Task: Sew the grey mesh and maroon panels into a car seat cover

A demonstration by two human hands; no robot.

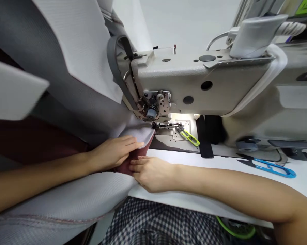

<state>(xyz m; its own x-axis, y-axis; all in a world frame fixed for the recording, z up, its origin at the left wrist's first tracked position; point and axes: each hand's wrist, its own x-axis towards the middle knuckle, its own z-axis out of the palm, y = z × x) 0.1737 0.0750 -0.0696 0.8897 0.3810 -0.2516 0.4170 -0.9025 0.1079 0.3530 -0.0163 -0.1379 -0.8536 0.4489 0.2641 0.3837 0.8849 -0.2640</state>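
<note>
My left hand (114, 152) lies with fingers stretched out on the light grey ribbed fabric (136, 132), near its edge. Under that edge shows a maroon fabric (127, 166), which runs up with the grey layer to the presser foot (154, 126) of the sewing machine (184, 78). Just in front, my right hand (150, 173) rests palm down, fingers together and laid over the maroon fabric; its thumb is hidden. Neither hand is at the needle area, which lies a little beyond the fingertips.
Yellow-green thread snips (190, 136) lie on the machine bed beside the presser foot. Blue thread snips (273, 167) lie on the white table (227, 163) at right. A black strap (205, 139) hangs over the bed. Bulky grey fabric (84, 51) fills the left; a green-rimmed basket (235, 231) sits below.
</note>
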